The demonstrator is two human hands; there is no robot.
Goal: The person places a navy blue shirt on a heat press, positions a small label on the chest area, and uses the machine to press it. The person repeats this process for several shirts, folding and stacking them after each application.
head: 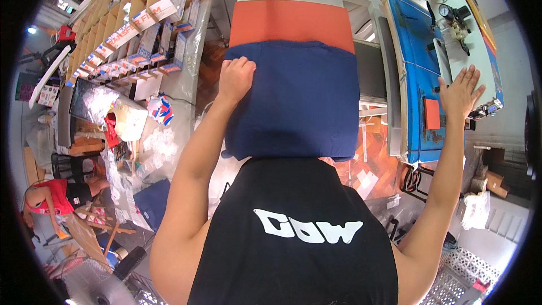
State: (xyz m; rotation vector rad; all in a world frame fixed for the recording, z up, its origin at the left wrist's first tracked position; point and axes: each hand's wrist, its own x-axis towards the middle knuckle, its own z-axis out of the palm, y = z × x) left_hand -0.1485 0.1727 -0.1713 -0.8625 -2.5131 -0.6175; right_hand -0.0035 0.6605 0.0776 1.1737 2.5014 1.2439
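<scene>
A navy blue garment point(296, 101) lies spread over an orange pad point(292, 21) on a platen right before me. My left hand point(238, 77) rests at the garment's upper left edge with its fingers curled; whether cloth is pinched under them cannot be told. Far to the right, my right hand point(462, 92) is spread flat, palm down, with its fingers apart, over the edge of a white machine panel point(478, 67), beside a blue covered surface point(417, 67). A small orange-red piece point(432, 114) lies on the blue surface, left of that hand.
A pressure gauge point(445, 10) with fittings stands on the machine at the upper right. Cardboard racks point(139, 21) of boxes fill the upper left. A folded dark blue cloth point(153, 203) lies at the lower left, near a fan point(95, 284). Another person point(51, 197) sits further left.
</scene>
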